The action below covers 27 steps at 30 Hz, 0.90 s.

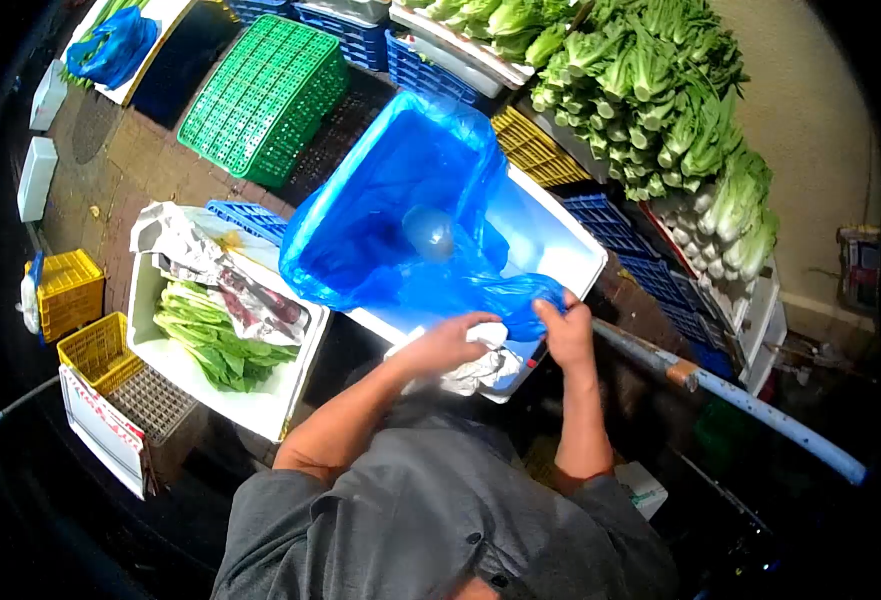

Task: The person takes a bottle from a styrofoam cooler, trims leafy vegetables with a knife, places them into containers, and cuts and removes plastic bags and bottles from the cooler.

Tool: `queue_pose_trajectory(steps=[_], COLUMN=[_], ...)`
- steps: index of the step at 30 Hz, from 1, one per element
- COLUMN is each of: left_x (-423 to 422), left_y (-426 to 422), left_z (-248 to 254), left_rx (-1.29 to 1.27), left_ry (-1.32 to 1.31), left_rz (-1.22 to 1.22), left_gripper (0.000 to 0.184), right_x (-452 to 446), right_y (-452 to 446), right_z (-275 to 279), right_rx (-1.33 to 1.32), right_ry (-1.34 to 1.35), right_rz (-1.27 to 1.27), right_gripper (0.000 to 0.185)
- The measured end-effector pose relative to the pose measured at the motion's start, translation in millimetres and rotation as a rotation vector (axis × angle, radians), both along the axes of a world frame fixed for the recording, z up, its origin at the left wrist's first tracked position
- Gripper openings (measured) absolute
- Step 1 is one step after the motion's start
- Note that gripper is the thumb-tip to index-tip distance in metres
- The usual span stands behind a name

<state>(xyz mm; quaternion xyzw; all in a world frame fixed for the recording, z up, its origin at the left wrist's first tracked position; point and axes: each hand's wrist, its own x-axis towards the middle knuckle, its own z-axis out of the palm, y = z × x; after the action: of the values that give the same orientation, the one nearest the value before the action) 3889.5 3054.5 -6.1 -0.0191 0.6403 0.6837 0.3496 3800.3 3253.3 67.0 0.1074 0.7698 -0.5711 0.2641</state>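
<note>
A blue plastic bag (390,210) lines a white foam box (570,235), spread over its left part, with a translucent round object (428,233) inside. The bag's bunched right end is pinched in my right hand (568,330). My left hand (450,347) is at the box's near edge, beside crumpled white material (480,368); its fingers are blurred, and whether they grip anything is unclear. Left of this box, another white foam box (140,325) holds leafy greens (210,340) and crumpled printed paper (250,300).
A green crate (260,95) lies beyond the boxes. Leafy vegetables (660,90) are piled at the upper right above blue crates (650,275). A blue pole (760,415) extends rightward near my right hand. Yellow crates (68,290) stand at the far left.
</note>
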Motion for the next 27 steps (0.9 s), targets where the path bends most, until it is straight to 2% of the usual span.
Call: queue_pose_trajectory(steps=[1,4,8,9,12,13,16,20,21,23,25,26,27], left_x=[-2,-4,1,2,9,10,9,12,11,13,15,19,11], left_y=[0,18,51,51,50,46,39,46,47,43,31,32,23], left_z=[12,-9,-30,-28,-36,-39,-29,-33,-34,-38,-41,-55,-41], left_rx=[0.04,0.019,-0.068,-0.064,-0.18,-0.137,-0.172,-0.149,-0.161,-0.183,-0.157,-0.257,-0.208], left_ry=[0.031,0.07,0.151,0.146,0.155,0.168,0.109,0.095,0.094,0.087,0.075,0.095,0.022], left_rz=[0.02,-0.096,-0.194,-0.165,-0.136,-0.143,-0.217,-0.177,-0.139,-0.056,0.016,0.03,-0.006], left_gripper=[0.059,0.057,0.051,0.046,0.043,0.041,0.054,0.05,0.051,0.052,0.052,0.051,0.051], right_x=[2,2,0,4,10,9,5,9,20,55,101,116,127], right_y=[14,41,86,101,127,128,156,148,138,116,117,114,109], right_z=[2,-12,-29,-39,-36,-24,-13,-2,-7,-31,-66,-72,-76], right_rx=[-0.036,-0.112,0.22,0.283,0.364,0.428,0.104,-0.65,-0.667,-0.711,-0.731,-0.873,-0.934], right_ry=[0.016,0.186,0.057,0.066,0.047,0.059,0.05,-0.209,-0.288,-0.534,-0.735,-0.845,-0.842], right_rz=[-0.057,-0.244,-0.353,-0.356,-0.385,-0.372,-0.453,-0.439,-0.49,-0.615,-0.501,-0.487,-0.476], right_gripper=[0.014,0.013,0.018,0.026,0.032,0.037,0.034,0.045,0.052,0.054,0.054,0.053,0.051])
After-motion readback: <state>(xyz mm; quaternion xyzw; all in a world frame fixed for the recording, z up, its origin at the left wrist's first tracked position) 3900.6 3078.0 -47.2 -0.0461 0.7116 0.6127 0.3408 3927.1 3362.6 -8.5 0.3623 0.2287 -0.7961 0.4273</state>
